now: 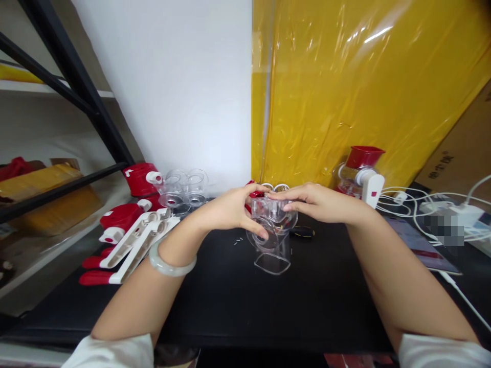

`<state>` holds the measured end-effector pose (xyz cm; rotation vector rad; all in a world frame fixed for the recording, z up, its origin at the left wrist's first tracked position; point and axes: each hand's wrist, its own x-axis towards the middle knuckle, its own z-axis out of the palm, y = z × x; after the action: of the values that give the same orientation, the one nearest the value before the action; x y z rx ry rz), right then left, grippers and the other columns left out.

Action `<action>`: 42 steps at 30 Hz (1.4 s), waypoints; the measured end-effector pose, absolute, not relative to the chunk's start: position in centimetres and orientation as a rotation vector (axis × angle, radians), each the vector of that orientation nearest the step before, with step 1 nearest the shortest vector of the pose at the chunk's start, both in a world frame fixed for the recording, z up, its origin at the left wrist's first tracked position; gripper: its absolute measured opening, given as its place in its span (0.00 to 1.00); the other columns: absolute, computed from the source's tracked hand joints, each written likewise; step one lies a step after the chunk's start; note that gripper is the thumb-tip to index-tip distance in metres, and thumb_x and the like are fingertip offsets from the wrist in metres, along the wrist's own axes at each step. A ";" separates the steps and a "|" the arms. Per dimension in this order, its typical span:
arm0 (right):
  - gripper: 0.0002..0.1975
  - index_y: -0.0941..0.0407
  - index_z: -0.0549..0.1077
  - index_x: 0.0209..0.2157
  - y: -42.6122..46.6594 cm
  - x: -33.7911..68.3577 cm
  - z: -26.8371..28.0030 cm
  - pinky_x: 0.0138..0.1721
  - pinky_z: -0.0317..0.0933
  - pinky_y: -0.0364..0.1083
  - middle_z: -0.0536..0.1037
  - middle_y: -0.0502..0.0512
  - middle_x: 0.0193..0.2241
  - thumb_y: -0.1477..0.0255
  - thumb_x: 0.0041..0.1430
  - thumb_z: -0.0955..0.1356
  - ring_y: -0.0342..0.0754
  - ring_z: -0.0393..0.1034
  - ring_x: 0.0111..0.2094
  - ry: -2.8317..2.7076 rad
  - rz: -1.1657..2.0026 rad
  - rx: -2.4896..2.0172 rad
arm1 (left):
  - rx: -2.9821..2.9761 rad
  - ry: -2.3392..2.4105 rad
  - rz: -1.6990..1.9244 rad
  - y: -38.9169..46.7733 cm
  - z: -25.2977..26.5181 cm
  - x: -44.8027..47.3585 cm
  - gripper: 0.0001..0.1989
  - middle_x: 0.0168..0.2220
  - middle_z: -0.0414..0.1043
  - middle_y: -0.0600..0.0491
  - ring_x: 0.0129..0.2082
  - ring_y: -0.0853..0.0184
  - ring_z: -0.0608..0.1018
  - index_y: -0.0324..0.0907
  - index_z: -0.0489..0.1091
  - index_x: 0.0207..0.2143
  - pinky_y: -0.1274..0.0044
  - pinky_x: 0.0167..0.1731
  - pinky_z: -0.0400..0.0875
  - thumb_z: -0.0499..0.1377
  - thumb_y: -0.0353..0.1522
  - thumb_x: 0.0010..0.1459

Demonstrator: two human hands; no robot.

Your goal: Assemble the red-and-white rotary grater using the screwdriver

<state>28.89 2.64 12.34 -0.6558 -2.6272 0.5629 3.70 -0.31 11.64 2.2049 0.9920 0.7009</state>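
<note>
A clear plastic rotary grater body [273, 245] stands on the black table in front of me. My left hand [240, 209] is curved around its left side, thumb on the round front opening and fingers at the top. From the right, my right hand [312, 202] reaches over the upper edge, its fingers laid along the top and the lower digit against the rim. Behind the hands, a red part [253, 191] and ribbed metal drums with white rims [282, 187] are partly hidden. A dark screwdriver handle with yellow marks [303, 232] lies just right of the body.
On the left are red grater parts [140, 179], white crank handles with red grips [126, 245] and more clear bodies [184, 186]. Small pale pins [238, 241] lie nearby. An assembled grater [362, 174], white cables [410, 199] and a tablet [422, 245] occupy the right.
</note>
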 end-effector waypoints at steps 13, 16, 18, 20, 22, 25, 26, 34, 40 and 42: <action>0.32 0.56 0.61 0.67 3.5 28.5 10.9 0.62 0.62 0.58 0.71 0.62 0.60 0.63 0.64 0.69 0.56 0.70 0.59 -2.433 0.426 -0.790 | 2.274 1.148 0.675 -0.9 12.5 3.5 0.32 0.38 0.79 0.50 0.33 0.63 0.79 0.42 0.72 0.46 0.74 0.35 0.70 0.72 0.49 0.43; 0.34 0.57 0.62 0.66 2.7 28.2 11.3 0.60 0.63 0.59 0.71 0.64 0.60 0.61 0.63 0.70 0.57 0.70 0.58 -2.355 0.323 -0.806 | 2.304 1.166 0.720 -0.8 12.8 2.8 0.32 0.40 0.78 0.50 0.34 0.63 0.79 0.41 0.71 0.47 0.73 0.36 0.71 0.72 0.48 0.44; 0.31 0.57 0.65 0.64 2.2 28.4 12.2 0.58 0.66 0.58 0.73 0.64 0.59 0.62 0.63 0.70 0.57 0.72 0.57 -2.279 0.240 -0.799 | 2.326 1.186 0.725 -0.8 13.4 1.9 0.34 0.41 0.78 0.51 0.34 0.63 0.79 0.42 0.70 0.50 0.73 0.36 0.72 0.72 0.48 0.44; 0.23 0.57 0.72 0.57 1.8 29.0 13.0 0.53 0.69 0.55 0.78 0.62 0.53 0.64 0.63 0.69 0.55 0.75 0.51 -2.211 0.161 -0.796 | 2.340 1.201 0.691 -1.0 14.2 0.7 0.36 0.41 0.78 0.51 0.34 0.64 0.79 0.43 0.69 0.53 0.73 0.37 0.73 0.72 0.47 0.43; 0.12 0.56 0.78 0.46 1.7 29.8 13.2 0.46 0.71 0.52 0.81 0.59 0.44 0.67 0.62 0.69 0.52 0.77 0.44 -2.269 0.124 -0.799 | 2.335 1.234 0.672 -1.3 15.2 -0.7 0.38 0.43 0.78 0.50 0.37 0.63 0.79 0.44 0.68 0.55 0.73 0.38 0.75 0.73 0.45 0.43; 0.06 0.56 0.79 0.38 1.9 30.5 11.2 0.42 0.68 0.48 0.81 0.56 0.37 0.74 0.61 0.69 0.49 0.76 0.38 -2.609 0.221 -0.806 | 2.299 1.274 0.717 -1.8 15.9 -2.9 0.38 0.49 0.76 0.49 0.43 0.61 0.78 0.47 0.67 0.57 0.73 0.42 0.76 0.73 0.42 0.44; 0.06 0.56 0.79 0.38 2.0 30.4 9.9 0.40 0.67 0.47 0.81 0.56 0.35 0.77 0.60 0.69 0.48 0.76 0.37 -2.715 0.290 -0.829 | 2.287 1.288 0.722 -1.9 15.9 -3.6 0.37 0.50 0.75 0.49 0.44 0.60 0.78 0.48 0.67 0.57 0.73 0.43 0.77 0.73 0.41 0.44; 0.08 0.59 0.76 0.39 3.3 27.0 -0.6 0.40 0.63 0.46 0.76 0.61 0.40 0.78 0.56 0.71 0.49 0.72 0.38 -2.753 0.341 -1.026 | 2.221 1.347 0.671 -2.5 13.0 -6.1 0.35 0.55 0.73 0.47 0.47 0.57 0.77 0.49 0.69 0.56 0.71 0.43 0.78 0.73 0.40 0.44; 0.07 0.60 0.71 0.28 4.3 26.3 -2.3 0.37 0.61 0.44 0.73 0.57 0.32 0.84 0.57 0.67 0.45 0.68 0.33 -2.683 0.507 -1.075 | 2.171 1.273 0.604 -3.0 11.4 -5.0 0.36 0.62 0.66 0.46 0.52 0.57 0.75 0.48 0.68 0.56 0.68 0.46 0.77 0.73 0.42 0.44; 0.07 0.59 0.70 0.29 4.0 26.5 -2.5 0.38 0.62 0.44 0.72 0.58 0.34 0.84 0.58 0.65 0.46 0.68 0.33 -2.679 0.486 -1.052 | 2.179 1.228 0.584 -2.8 11.2 -4.4 0.36 0.62 0.66 0.46 0.53 0.56 0.74 0.48 0.68 0.56 0.68 0.47 0.76 0.73 0.42 0.45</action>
<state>26.48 3.96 -2.47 -1.0525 -2.6793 0.4855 -4.36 -2.81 11.22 2.1792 1.2279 0.5836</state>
